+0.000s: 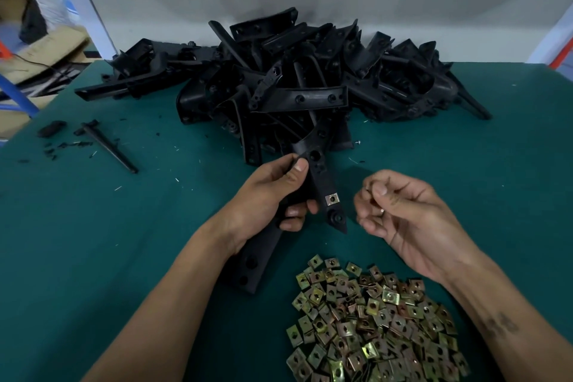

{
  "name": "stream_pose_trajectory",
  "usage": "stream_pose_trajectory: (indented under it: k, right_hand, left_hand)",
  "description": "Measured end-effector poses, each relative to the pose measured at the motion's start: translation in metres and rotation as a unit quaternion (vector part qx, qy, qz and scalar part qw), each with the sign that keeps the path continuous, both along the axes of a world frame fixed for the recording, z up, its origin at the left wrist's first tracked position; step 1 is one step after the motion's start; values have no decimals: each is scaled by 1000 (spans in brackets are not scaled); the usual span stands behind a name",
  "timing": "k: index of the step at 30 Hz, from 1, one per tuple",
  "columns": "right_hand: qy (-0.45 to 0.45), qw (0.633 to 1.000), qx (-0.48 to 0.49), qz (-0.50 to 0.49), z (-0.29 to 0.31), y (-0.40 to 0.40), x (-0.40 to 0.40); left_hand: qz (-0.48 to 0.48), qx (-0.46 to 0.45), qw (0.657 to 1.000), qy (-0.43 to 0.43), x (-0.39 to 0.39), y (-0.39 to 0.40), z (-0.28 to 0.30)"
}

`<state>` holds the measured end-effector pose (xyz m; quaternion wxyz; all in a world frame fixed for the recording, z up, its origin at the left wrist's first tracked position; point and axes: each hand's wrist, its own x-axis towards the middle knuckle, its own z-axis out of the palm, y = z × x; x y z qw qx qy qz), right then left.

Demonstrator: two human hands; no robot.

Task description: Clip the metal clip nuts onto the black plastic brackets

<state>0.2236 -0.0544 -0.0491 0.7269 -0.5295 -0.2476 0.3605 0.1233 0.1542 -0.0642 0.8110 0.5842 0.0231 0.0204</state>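
Bracket at frame centre is held in the left hand's curled grip, one clip fitted; another clip is pinched by the right hand; loose clips lie lower right.

Green-covered table, a heap of black plastic brackets at its far side, a pile of brass-toned metal clip nuts at the near edge, a black rod and plastic scraps at left.

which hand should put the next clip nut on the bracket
Right. The right hand is beside the bracket and appears to pinch small clip nuts, with the pile of nuts just below it. The left hand is busy gripping the bracket.
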Motion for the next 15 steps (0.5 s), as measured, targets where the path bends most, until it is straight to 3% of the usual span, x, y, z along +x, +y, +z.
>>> stream_pose_trajectory:
  k: [5,15]
  right_hand:
    - [4,996,17,-91,3,10,-2]
    - [7,994,52,-95,-3,20,-1]
  left_hand:
    - [-11,5,1000,3,0,0,-1]
    - [-35,-3,999,-2,1,1,-4]
